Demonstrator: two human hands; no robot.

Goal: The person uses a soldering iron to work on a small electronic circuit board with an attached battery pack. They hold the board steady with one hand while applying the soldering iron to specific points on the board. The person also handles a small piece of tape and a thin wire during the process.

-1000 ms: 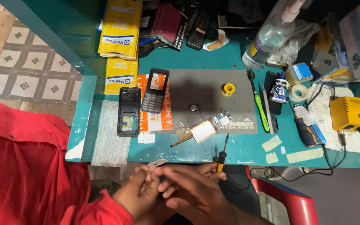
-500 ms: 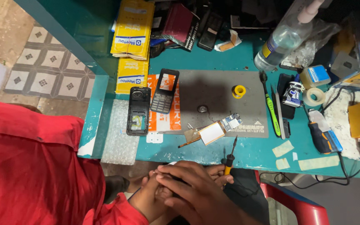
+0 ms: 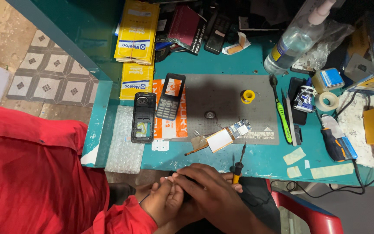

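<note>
Pinching small pale part (image 3: 169, 178) between fingertips: left hand (image 3: 165, 201), right hand (image 3: 211, 195) cupped over it, below bench edge (image 3: 239, 167), close to body for steadiness. Screwdriver (image 3: 239, 167) tucked under right fingers. Circuit board (image 3: 226, 136) parked on grey mat (image 3: 226, 97), within reach.

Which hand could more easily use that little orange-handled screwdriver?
Probably the right hand: the screwdriver sits right at its fingers, while the left hand lies farther off, partly beneath it.

Both hands (image 3: 187, 195) together below teal bench (image 3: 256, 158), screwdriver (image 3: 239, 162) alongside.
</note>
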